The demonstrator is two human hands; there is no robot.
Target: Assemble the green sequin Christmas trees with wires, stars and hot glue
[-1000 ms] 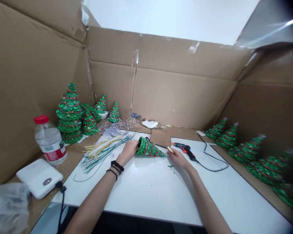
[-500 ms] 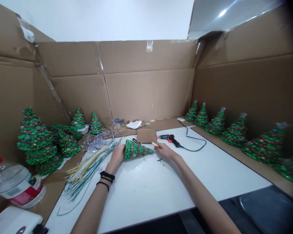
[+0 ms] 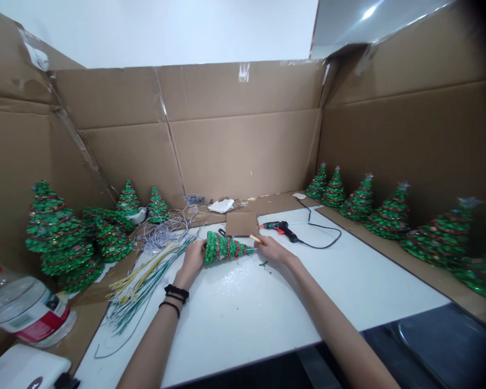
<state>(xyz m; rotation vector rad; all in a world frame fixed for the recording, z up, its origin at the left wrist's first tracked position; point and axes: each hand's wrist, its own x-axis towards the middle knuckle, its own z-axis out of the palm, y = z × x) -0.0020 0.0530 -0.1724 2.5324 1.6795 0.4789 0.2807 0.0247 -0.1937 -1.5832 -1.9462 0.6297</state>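
A green sequin cone tree (image 3: 225, 249) with red garland lies on its side on the white board, its tip pointing right. My left hand (image 3: 193, 258) grips its wide base end. My right hand (image 3: 272, 248) sits just beyond the tip, pinching a pale short stick (image 3: 255, 238), possibly a glue stick. A black-and-red hot glue gun (image 3: 281, 231) rests close behind that hand, with its black cord trailing right. The tree's underside is hidden.
Bundles of green and yellow wires (image 3: 140, 286) and silver wire (image 3: 162, 236) lie left. Finished sequin trees (image 3: 54, 232) (image 3: 391, 219) stand along both sides. A cardboard square (image 3: 242, 223) stands behind the tree. A water bottle (image 3: 24, 309) sits lower left.
The whole view has swung, so everything sits further left and lower than a second ago. Both hands keep their hold, and the tree stays between them.
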